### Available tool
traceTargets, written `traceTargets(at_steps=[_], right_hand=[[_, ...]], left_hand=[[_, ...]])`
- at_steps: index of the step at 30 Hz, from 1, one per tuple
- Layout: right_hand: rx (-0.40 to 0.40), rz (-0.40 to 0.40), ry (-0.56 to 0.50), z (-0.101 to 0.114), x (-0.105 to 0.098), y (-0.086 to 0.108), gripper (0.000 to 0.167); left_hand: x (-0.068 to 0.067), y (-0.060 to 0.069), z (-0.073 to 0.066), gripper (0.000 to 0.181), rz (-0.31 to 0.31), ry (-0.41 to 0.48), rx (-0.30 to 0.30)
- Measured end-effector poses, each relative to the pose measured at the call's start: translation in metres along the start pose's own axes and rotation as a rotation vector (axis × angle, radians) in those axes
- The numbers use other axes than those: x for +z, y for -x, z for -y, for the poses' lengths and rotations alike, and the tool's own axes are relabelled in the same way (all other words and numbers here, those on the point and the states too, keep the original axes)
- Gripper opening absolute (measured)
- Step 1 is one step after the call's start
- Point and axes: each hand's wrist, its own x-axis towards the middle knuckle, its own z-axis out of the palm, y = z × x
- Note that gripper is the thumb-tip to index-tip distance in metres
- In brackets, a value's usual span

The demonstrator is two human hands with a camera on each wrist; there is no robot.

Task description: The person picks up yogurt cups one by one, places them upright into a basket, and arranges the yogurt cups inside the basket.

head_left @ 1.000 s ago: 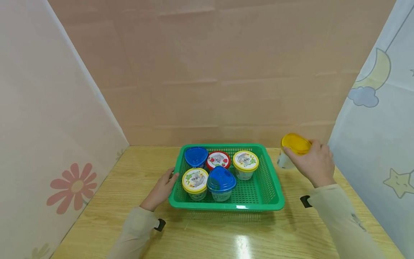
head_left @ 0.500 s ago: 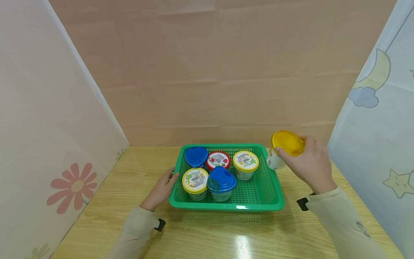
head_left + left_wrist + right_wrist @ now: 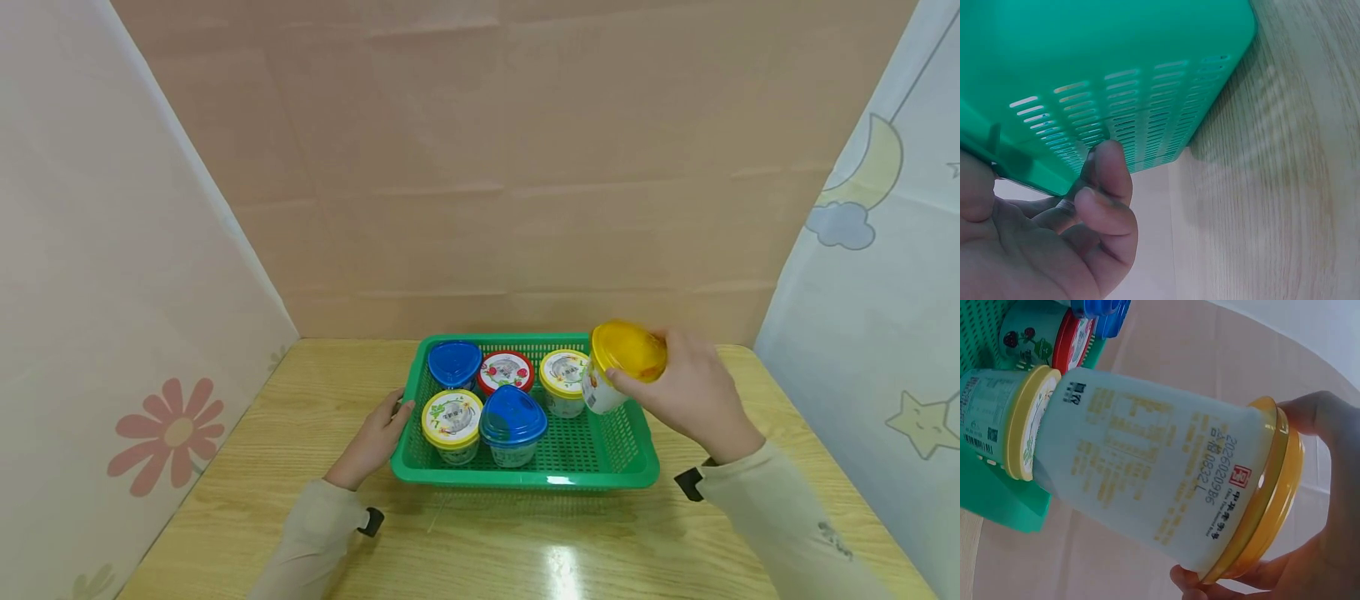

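Observation:
My right hand point(image 3: 693, 396) holds a white yogurt cup point(image 3: 626, 354) by its yellow lid, tilted, over the right back part of a green plastic basket point(image 3: 525, 478). In the right wrist view, thumb and fingers pinch the lid's edge, and the printed cup side point(image 3: 1154, 462) faces the camera. Left of it, partly covered in the head view, stands a cup with a yellow-rimmed lid point(image 3: 561, 371). At the basket's left rim, my left hand point(image 3: 377, 440) grips with the thumb on top; in the left wrist view curled fingers point(image 3: 1110, 219) lie against the slotted outer wall.
Inside the basket stand cups with blue lids point(image 3: 455, 363), a red-rimmed cup point(image 3: 507, 371) and another yellow-rimmed cup point(image 3: 453, 417). The basket rests on a wooden table point(image 3: 315, 392). A pinkish-brown backdrop point(image 3: 480, 208) rises behind, with patterned white sheets at both sides.
My right hand has carried the yellow-lidded cup leftward, from beyond the basket's right side to above its right back part. My left hand and the basket have stayed put.

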Motion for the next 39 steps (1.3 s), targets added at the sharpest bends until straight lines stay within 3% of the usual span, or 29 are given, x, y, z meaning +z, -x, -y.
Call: traceTargets(at_steps=[7,21,27,31,39], right_hand=[[-0.073,0.075,0.021,0.008,0.006,0.001,0.077],[-0.140,0.202,0.080,0.015,0.018,-0.003,0.070],[-0.140,0.258,0.103,0.018,0.024,-0.007,0.069],[-0.131,0.302,0.135,0.020,0.028,-0.008,0.065],[-0.118,0.373,0.184,0.018,0.034,-0.012,0.074]], left_hand=[[0.000,0.001,-0.001,0.056,-0.004,-0.015,0.004],[-0.001,0.003,-0.002,0.057,0.007,-0.020,0.014],[0.000,0.004,-0.007,0.055,0.007,-0.021,0.024],[-0.001,0.002,-0.001,0.055,0.010,-0.020,0.024],[-0.002,0.002,-0.001,0.057,0.024,-0.018,0.015]])
